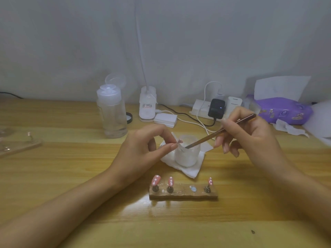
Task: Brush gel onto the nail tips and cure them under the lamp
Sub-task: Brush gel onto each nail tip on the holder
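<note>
Pinching a pink nail tip (180, 141), the left hand (141, 151) hovers over the jar (187, 157). Right hand (252, 135) grips the brush (211, 136), tip at the jar's mouth; nail holder (182, 196) sits at the jar's 6 o'clock.

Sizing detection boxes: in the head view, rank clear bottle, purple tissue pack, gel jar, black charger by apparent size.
1. clear bottle and purple tissue pack: look alike, not ranked apart.
2. gel jar.
3. black charger, smallest, though it sits farther back.

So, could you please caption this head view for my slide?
The left hand pinches a pink nail tip by the gel jar while the right hand points a brush into it.
</note>
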